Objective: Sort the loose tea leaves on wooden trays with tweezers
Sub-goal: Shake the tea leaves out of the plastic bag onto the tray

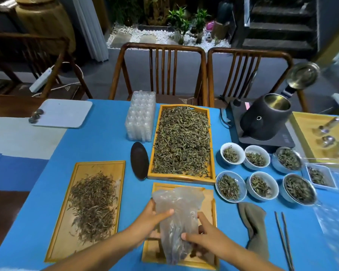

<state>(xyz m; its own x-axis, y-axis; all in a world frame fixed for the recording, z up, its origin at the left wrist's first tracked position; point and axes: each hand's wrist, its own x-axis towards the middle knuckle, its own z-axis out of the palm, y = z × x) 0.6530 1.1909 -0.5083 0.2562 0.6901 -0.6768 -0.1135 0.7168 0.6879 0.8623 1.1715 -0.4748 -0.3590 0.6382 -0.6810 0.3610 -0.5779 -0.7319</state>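
Both hands hold a clear plastic bag (181,208) upright over the near wooden tray (208,202). My left hand (152,218) grips its left side, my right hand (205,234) pinches its lower right. A few dark tea leaves sit in the bag's bottom and on the tray under it. A flat wooden tray (82,169) on the left carries a loose spread of thin leaves (95,204). A deeper tray (211,153) behind is full of tea leaves (182,141). Dark tweezers (284,239) lie on the blue cloth at the right.
Several bowls of leaves (228,186) stand right of the trays, with a grey-green cloth (255,222) in front. A dark oval scoop (139,160), stacked clear containers (140,120), a black kettle (265,118) on its base and two chairs (160,71) lie beyond.
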